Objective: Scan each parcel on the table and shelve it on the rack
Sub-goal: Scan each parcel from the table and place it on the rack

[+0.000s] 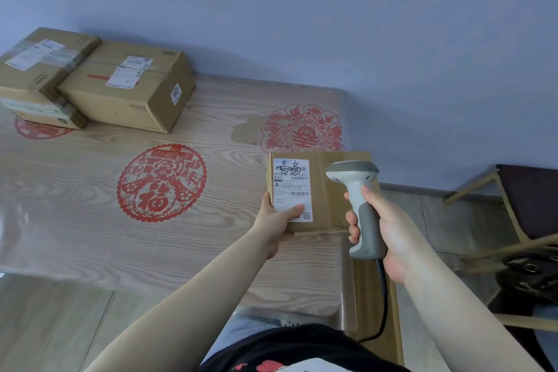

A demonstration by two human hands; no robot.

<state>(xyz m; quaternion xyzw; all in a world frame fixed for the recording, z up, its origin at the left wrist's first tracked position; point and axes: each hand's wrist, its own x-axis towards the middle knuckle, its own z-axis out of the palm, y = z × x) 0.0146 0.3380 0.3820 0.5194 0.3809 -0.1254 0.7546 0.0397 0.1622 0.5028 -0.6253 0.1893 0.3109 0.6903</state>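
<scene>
At the near right table edge, the left hand [276, 220] held a small box [320, 190], label up. The right hand [383, 226] gripped the scanner [356, 190] just right of the label [292, 190], aimed far.

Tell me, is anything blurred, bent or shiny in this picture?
Head view: the chair at the right edge is smeared by blur; the wide lens tilts the table and its edges; soft glare lies on the table's left side; the parcel label reads sharp.
</scene>
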